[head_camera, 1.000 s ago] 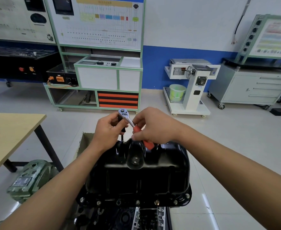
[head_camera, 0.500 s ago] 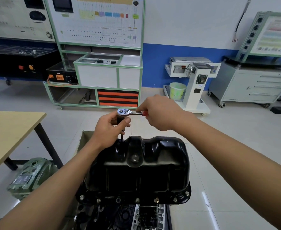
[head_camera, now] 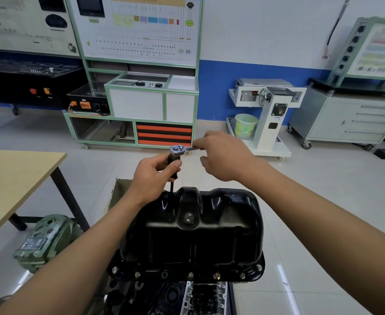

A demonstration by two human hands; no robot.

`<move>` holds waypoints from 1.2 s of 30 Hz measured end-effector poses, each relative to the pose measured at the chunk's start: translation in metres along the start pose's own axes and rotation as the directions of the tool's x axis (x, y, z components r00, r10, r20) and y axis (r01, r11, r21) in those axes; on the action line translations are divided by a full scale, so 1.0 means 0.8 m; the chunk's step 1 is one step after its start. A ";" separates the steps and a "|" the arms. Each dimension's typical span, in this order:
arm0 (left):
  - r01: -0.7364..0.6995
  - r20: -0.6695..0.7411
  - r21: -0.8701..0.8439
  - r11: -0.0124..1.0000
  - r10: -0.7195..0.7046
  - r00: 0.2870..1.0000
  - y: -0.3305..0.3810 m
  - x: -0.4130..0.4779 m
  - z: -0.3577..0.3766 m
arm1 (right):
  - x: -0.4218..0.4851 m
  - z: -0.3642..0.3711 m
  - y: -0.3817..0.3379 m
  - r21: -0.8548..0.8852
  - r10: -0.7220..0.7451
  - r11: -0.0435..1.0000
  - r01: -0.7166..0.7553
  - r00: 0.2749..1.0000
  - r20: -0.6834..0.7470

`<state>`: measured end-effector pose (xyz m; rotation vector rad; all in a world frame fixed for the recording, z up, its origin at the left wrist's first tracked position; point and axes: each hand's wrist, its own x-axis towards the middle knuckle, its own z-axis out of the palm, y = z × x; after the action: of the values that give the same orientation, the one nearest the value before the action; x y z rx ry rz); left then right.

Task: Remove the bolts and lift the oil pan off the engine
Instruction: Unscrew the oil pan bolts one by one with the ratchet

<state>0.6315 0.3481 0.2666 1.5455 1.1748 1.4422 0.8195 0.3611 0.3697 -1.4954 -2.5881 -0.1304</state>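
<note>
Gripping extension (head_camera: pixel 173 163) in left hand (head_camera: pixel 151 176), pinching ratchet (head_camera: pixel 178 149) in right hand (head_camera: pixel 225 155) behind oil pan (head_camera: pixel 193 235); tilted, could slip off the hidden bolt.

The oil pan (head_camera: pixel 196 233), glossy black with ribbed walls and a round plug in a hump at its far end, sits mouth-down on the engine (head_camera: pixel 171 298), which shows just below the pan's near flange. A row of bolts (head_camera: pixel 190 275) sits along that flange, heads up. A chrome-headed ratchet (head_camera: pixel 178 149) stands on a dark upright extension at the pan's far left corner.
</note>
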 end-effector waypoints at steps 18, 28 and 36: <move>-0.031 0.013 -0.025 0.999 0.031 0.999 0.000 0.001 -0.003 | -0.019 -0.027 -0.025 0.290 -0.035 0.956 -0.050 0.960 0.278; -0.003 0.069 0.014 1.000 0.002 0.998 -0.004 0.001 -0.002 | 0.009 -0.003 -0.009 -0.156 -0.002 0.988 -0.003 1.000 -0.028; -0.026 0.061 0.046 0.999 0.023 0.998 -0.006 0.003 -0.004 | 0.013 0.015 -0.001 0.022 -0.063 0.998 0.063 0.998 0.027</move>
<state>0.6275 0.3521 0.2632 1.6297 1.1649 1.3832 0.8126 0.3714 0.3595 -1.4188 -2.6506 -0.0898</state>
